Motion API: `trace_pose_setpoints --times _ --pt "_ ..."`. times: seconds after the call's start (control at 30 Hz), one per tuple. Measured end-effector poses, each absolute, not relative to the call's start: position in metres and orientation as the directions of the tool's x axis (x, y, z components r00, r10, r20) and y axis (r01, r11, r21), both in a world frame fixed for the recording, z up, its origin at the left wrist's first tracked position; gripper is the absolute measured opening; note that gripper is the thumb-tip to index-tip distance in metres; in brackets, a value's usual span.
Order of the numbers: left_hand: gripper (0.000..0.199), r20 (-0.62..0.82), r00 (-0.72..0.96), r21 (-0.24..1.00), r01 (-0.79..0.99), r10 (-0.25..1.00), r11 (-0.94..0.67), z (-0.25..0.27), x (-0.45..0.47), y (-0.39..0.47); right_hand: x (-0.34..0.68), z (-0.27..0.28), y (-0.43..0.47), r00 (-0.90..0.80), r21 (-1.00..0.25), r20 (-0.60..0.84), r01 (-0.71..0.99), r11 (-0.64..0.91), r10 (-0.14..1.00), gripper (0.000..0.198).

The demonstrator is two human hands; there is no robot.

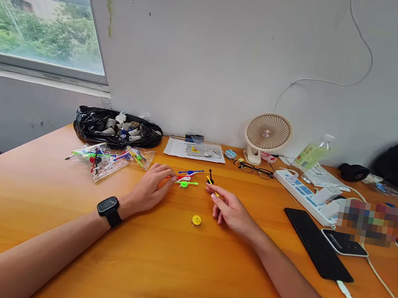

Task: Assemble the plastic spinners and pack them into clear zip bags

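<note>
My left hand (154, 186), with a black watch (110, 208) on its wrist, rests on the table with its fingers loosely stretched. Its fingertips are at a red arrow piece, partly hidden, beside a green arrow spinner (184, 184) and a blue arrow spinner (190, 172). My right hand (232, 210) has its thumb and index finger closed about a small yellow arrow (216, 194). Just beyond those fingertips stands a black arrow spinner (210, 177), partly covered. Between my hands and nearer to me lies a round yellow spinner base (196, 220) with a clear rim.
Clear bags (109, 166) of coloured arrow pieces lie left, before a black plastic bag (84, 123) of waste. Behind are papers (172, 147), a fan (268, 133) and glasses (247, 168). A power strip (297, 189), bottle (311, 153) and black phone (316, 244) with cables occupy the right.
</note>
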State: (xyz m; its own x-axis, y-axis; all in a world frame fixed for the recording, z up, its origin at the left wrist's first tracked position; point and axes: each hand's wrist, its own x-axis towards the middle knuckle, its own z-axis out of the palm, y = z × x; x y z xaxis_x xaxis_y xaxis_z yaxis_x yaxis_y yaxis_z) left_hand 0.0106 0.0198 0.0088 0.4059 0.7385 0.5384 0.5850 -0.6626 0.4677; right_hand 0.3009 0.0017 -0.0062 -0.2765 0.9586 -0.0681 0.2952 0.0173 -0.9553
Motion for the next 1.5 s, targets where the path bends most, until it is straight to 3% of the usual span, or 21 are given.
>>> trace_pose_setpoints --times 0.2,0.43,0.6,0.73,0.83,0.93,1.17,1.5 --pt "0.022 0.557 0.411 0.461 0.57 0.722 -0.68 0.009 0.012 0.016 0.301 0.002 0.0 -0.356 -0.961 0.038 0.242 0.132 0.934 0.03" --pt "0.021 0.539 0.577 0.444 0.424 0.613 -0.789 0.012 0.022 -0.002 0.303 0.014 -0.011 -0.603 -0.987 -0.159 0.119 -0.109 0.782 0.039" --pt "0.05 0.415 0.742 0.436 0.346 0.526 -0.831 0.009 0.033 -0.015 0.306 0.016 -0.015 -0.698 -0.97 -0.237 0.132 -0.204 0.676 0.045" --pt "0.039 0.392 0.752 0.387 0.389 0.53 -0.836 0.004 0.034 -0.012 0.294 0.009 -0.018 -0.624 -0.969 -0.242 0.122 -0.213 0.743 0.051" --pt "0.021 0.397 0.73 0.395 0.412 0.557 -0.821 0.001 0.033 -0.008 0.28 0.003 -0.021 -0.488 -0.983 -0.175 0.138 -0.122 0.855 0.053" --pt "0.018 0.396 0.701 0.422 0.434 0.593 -0.796 0.0 0.033 -0.006 0.269 0.001 -0.021 -0.397 -0.98 -0.115 0.193 -0.04 0.91 0.051" --pt "0.021 0.413 0.653 0.471 0.442 0.634 -0.763 -0.003 0.033 -0.006 0.264 -0.002 -0.019 -0.346 -0.974 -0.101 0.225 -0.022 0.933 0.049" --pt "0.019 0.439 0.734 0.326 0.408 0.519 -0.853 0.007 0.036 -0.009 0.263 -0.006 -0.016 -0.318 -0.978 -0.094 0.207 -0.027 0.943 0.044"
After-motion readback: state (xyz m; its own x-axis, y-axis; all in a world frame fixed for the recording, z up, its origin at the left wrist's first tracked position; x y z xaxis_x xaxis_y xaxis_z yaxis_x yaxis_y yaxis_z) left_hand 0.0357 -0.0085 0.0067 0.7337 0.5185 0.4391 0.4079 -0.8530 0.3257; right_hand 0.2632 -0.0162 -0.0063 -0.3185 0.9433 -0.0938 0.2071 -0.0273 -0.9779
